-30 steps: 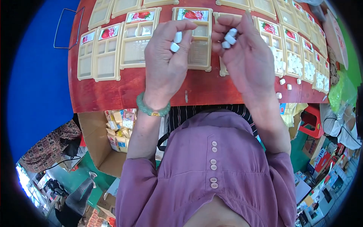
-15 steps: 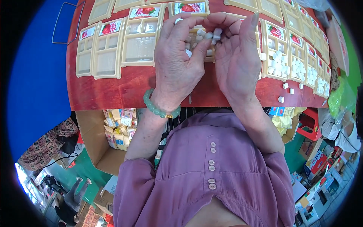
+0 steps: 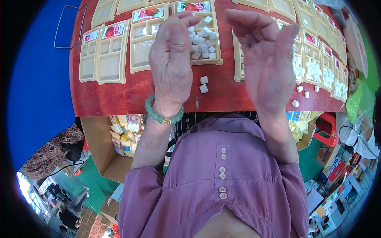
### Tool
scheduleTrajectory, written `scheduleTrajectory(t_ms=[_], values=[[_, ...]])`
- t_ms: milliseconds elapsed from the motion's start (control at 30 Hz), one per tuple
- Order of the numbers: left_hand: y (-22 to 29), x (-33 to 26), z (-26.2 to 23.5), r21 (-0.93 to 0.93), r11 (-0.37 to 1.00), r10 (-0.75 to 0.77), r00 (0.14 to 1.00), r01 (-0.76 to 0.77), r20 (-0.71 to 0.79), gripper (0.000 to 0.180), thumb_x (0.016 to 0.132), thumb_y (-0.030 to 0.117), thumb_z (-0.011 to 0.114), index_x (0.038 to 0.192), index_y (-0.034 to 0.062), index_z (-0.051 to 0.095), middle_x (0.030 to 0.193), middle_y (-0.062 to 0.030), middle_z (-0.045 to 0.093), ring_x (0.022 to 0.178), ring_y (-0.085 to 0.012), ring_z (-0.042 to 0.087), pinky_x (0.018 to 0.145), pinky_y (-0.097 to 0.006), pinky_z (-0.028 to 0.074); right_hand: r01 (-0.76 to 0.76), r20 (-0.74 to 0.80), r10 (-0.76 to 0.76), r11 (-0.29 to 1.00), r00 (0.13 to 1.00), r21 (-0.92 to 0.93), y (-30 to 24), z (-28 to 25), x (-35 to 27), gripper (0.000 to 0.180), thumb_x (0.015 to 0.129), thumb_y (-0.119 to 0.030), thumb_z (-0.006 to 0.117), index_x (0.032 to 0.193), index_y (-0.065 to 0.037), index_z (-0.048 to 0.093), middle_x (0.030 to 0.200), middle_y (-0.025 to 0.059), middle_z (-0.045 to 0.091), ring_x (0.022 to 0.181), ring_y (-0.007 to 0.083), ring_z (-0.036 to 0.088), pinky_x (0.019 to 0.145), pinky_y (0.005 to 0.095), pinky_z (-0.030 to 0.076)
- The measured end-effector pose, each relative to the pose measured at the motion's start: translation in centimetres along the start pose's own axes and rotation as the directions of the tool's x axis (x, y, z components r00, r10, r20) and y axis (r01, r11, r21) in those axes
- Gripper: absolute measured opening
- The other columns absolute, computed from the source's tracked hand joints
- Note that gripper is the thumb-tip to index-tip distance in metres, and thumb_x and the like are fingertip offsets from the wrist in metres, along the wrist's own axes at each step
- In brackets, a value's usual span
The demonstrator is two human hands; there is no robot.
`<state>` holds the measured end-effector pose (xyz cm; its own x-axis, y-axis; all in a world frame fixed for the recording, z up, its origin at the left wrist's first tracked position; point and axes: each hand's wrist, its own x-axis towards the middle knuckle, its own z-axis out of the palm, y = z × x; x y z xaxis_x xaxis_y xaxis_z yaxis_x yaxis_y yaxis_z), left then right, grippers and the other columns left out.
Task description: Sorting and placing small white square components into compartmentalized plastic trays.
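Left hand (image 3: pixel 171 63), wearing a green bead bracelet (image 3: pixel 162 115), is raised above the red table (image 3: pixel 119 95) with its back to the camera and its fingers curled loosely forward; nothing shows in its grasp, though the palm side is hidden. Its fingertips hang just over a cream tray (image 3: pixel 212 61) whose lower compartment holds a heap of small white cubes (image 3: pixel 202 41), so the hand stands where cubes would fall into that compartment. Right hand (image 3: pixel 268 65) is lifted beside it, fingers spread and open, holding nothing; it hides part of the next tray (image 3: pixel 237 59) to the right. Two loose cubes (image 3: pixel 203 84) lie on the bare table just below the filled tray, touching each other, and several more stray cubes (image 3: pixel 301 93) lie near the right hand's wrist. Trays to the far right (image 3: pixel 325 67) already hold white cubes, while those to the left (image 3: pixel 103 59) have bare compartments; all lie side by side in a row along the table's edge. Below the table stands an open cardboard box (image 3: pixel 107 158) of small packets.
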<state>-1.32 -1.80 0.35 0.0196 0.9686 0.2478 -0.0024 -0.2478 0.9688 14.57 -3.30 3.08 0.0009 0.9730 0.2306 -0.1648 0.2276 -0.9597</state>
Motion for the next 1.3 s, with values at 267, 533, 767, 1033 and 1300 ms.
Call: scheduleTrajectory(t_ms=[267,533,767,1033,1300], values=[[0.1,0.3,-0.1,-0.03,1.0,-0.007,1.0,0.007,0.017,0.08,0.103,0.061,0.027,0.135,-0.0098,0.045,0.138,-0.0239,0.051,0.133,-0.0309,0.047,0.119,-0.041,0.03,0.214,0.326,-0.024,0.799,0.945,-0.562,-2.8,-1.7,-3.9,0.028,0.088,-0.014,0.07,0.109,0.002,0.062,0.109,0.0161,0.064,0.1,0.0264,0.061,0.089,0.036,0.049],[3.1,0.1,-2.4,0.382,0.915,-0.226,0.95,0.132,0.214,0.043,0.105,0.025,0.05,0.138,-0.0018,0.051,0.138,-0.0177,0.056,0.128,-0.0278,0.055,0.108,-0.037,0.042,0.417,0.522,0.021,0.573,0.853,-0.705,0.5,0.8,-4.9,0.028,0.08,-0.002,0.07,0.107,0.0,0.063,0.113,0.0144,0.056,0.101,0.0317,0.055,0.088,0.0419,0.049],[1.9,-1.5,-3.4,0.582,0.759,0.076,0.928,-0.291,0.365,0.05,0.089,0.002,0.061,0.137,-0.0039,0.048,0.136,-0.0246,0.053,0.129,-0.0438,0.048,0.106,-0.046,0.043,0.36,0.447,-0.024,0.634,0.894,-0.685,0.5,0.0,-4.8,0.023,0.081,0.003,0.068,0.103,0.001,0.064,0.102,0.0136,0.06,0.093,0.031,0.061,0.079,0.0373,0.052],[0.7,-1.8,-2.9,0.644,0.68,0.143,0.925,-0.351,0.353,0.06,0.084,-0.001,0.065,0.14,-0.003,0.044,0.134,-0.0252,0.054,0.129,-0.0422,0.049,0.108,-0.049,0.04,0.305,0.235,-0.196,0.671,0.952,-0.676,0.4,1.4,-0.6,0.018,0.083,0.003,0.069,0.1,-0.002,0.067,0.102,0.013,0.065,0.088,0.028,0.067,0.074,0.0341,0.054],[0.6,-2.0,-3.3,0.687,0.642,0.116,0.929,-0.339,0.351,0.063,0.086,0.004,0.067,0.143,-0.0037,0.042,0.14,-0.0247,0.049,0.132,-0.041,0.047,0.111,-0.05,0.038,0.337,0.309,-0.136,0.426,0.941,-0.839,0.2,0.8,-0.7,0.037,0.085,-0.002,0.069,0.121,-0.002,0.063,0.129,0.0132,0.061,0.117,0.033,0.058,0.095,0.0412,0.049]])
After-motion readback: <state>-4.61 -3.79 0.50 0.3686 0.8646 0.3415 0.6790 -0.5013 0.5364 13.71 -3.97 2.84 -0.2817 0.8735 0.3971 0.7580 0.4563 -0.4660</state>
